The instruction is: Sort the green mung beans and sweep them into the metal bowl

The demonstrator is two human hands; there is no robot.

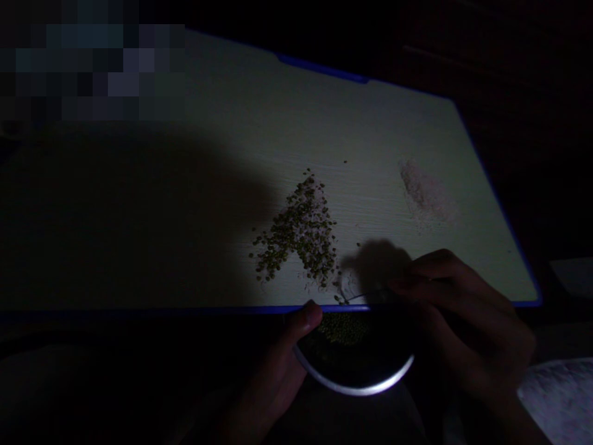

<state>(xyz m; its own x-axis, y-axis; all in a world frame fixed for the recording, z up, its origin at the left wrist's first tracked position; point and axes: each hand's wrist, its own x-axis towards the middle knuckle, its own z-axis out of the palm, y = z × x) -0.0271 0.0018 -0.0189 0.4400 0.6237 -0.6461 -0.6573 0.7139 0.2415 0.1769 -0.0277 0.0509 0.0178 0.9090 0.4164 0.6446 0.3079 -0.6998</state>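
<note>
- Lower centre — left hand [280,364] grasps a bowl [361,390] of mung beans [343,327]
- Lower right — right hand [466,318] pinches what looks like a spoon [349,292] over the board [370,136]

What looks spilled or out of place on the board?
Two stray mung beans sit apart from the mixed bean-and-grain pile on the blue-edged board: one beside the pile's far tip, one towards the right hand. Too dim to rule out damage.
</note>
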